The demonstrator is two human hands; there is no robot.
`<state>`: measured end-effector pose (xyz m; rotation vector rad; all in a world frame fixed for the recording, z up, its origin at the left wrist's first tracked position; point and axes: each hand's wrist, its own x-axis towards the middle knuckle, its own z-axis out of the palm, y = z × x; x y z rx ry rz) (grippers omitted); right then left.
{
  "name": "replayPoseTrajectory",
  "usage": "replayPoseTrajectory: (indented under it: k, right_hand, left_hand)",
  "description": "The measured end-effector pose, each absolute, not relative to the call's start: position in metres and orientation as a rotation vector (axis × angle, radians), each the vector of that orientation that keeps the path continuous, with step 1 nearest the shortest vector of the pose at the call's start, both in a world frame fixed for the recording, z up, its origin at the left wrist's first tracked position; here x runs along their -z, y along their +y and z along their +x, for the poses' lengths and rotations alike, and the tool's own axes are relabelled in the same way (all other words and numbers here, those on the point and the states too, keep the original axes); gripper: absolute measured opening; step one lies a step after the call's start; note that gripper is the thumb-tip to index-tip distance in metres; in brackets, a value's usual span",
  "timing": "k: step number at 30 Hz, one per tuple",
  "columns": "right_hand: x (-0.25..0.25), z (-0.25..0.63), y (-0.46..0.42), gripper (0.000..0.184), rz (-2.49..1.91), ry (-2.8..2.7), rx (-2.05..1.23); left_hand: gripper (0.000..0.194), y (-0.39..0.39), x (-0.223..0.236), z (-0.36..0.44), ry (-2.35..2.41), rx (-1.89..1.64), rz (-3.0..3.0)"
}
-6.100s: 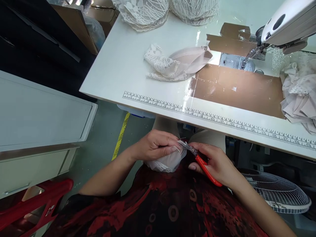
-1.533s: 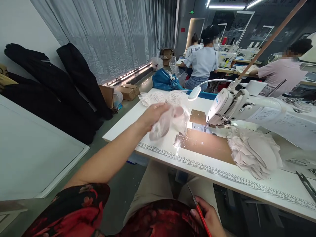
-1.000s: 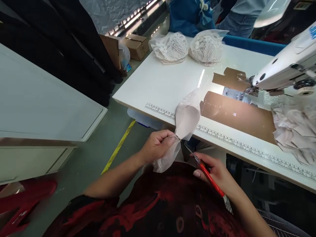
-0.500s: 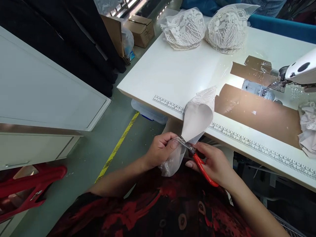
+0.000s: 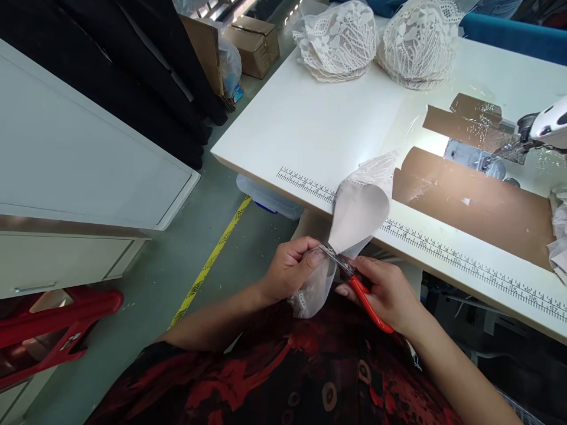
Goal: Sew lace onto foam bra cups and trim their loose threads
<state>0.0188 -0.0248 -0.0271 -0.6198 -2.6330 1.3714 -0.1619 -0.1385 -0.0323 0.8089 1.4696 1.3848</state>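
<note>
My left hand point(image 5: 292, 268) pinches the edge of a sheer, lace-trimmed piece of fabric point(image 5: 314, 292) that hangs down in front of my shirt. Joined to it or lying against it is a pale bra cup point(image 5: 361, 215) with a lace upper edge, which rests on the table's front edge. In my right hand point(image 5: 385, 292) is a pair of scissors point(image 5: 365, 301) with red handles. Their blades lie at the narrow lower point of the cup, close to my left fingertips. Whether the blades are parted there is too small to tell.
Two stacks of white lace cups point(image 5: 339, 41) point(image 5: 419, 47) stand at the back of the white table point(image 5: 305, 130). At right are a sewing machine point(image 5: 549, 127), brown card point(image 5: 469, 206) and crumpled white fabric point(image 5: 559, 227). A red stool point(image 5: 62, 330) and cardboard boxes point(image 5: 254, 47) are on the floor.
The view has shifted slightly, so the table and machine appear a little farther right. Both hands keep nearly the same pose, with the scissors still at the cup's lower point.
</note>
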Motion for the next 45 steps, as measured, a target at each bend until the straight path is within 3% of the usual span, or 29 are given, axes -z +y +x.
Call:
replayPoseTrajectory:
  k: [11,17,21,28,45]
  right_hand:
    - [0.041,0.023,-0.026,0.03,-0.668,-2.554,-1.272]
    - [0.052,0.046,-0.026,0.034,-0.79,-2.542,-1.447]
    - [0.057,0.066,-0.03,0.034,-0.791,-2.493,-1.502]
    - [0.047,0.098,-0.034,0.035,-0.778,-2.335,-1.306]
    - [0.025,0.079,-0.032,0.031,-0.894,-2.526,-1.576]
  left_hand:
    - [0.034,-0.141,0.035,-0.165,1.546,-1.32,0.965]
    - [0.018,-0.14,0.039,-0.194,1.764,-1.324,1.824]
    - [0.017,-0.112,0.037,-0.201,1.586,-1.264,2.282]
    - [0.021,-0.078,0.016,-0.184,1.245,-1.306,1.89]
    - [0.023,-0.105,0.012,-0.193,0.885,-1.043,1.717]
